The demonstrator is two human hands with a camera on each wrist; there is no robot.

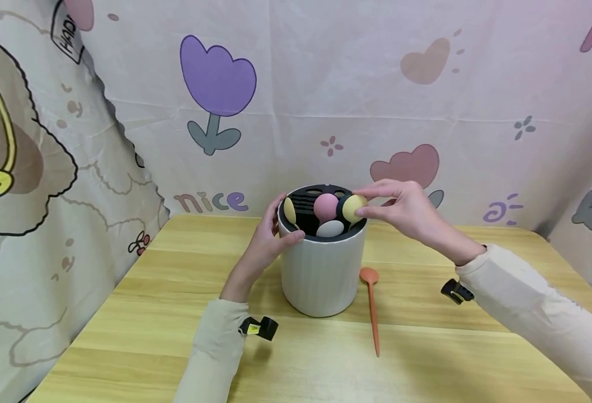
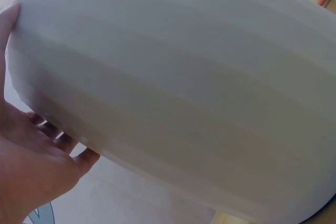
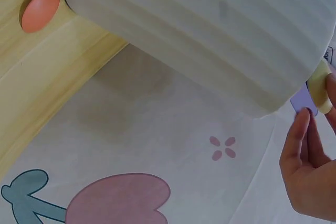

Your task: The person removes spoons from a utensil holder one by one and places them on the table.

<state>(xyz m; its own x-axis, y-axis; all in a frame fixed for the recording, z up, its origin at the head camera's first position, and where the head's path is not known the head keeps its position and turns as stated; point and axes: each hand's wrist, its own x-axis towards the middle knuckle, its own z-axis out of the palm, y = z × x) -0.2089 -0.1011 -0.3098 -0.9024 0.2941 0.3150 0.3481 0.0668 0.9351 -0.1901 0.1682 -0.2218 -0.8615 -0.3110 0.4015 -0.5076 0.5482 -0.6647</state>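
A white ribbed utensil holder [image 1: 321,274] stands upright on the table, its dark slotted insert [image 1: 306,202] level with the rim. My left hand [image 1: 262,246] grips the holder's left side, thumb over the front rim. At the right rim, my right hand [image 1: 410,211] pinches the yellow round head of a spoon [image 1: 351,210] between thumb and fingers. In the right wrist view, a purple flat piece [image 3: 303,99] shows beside it at the fingertips. Also in the holder are a pink round-headed utensil [image 1: 325,207], a white one [image 1: 330,228] and another yellow one [image 1: 289,210].
An orange spoon [image 1: 373,308] lies on the wooden table [image 1: 140,313], right of the holder, its handle toward me. A printed cloth [image 1: 296,84] hangs close behind the table and along its left side.
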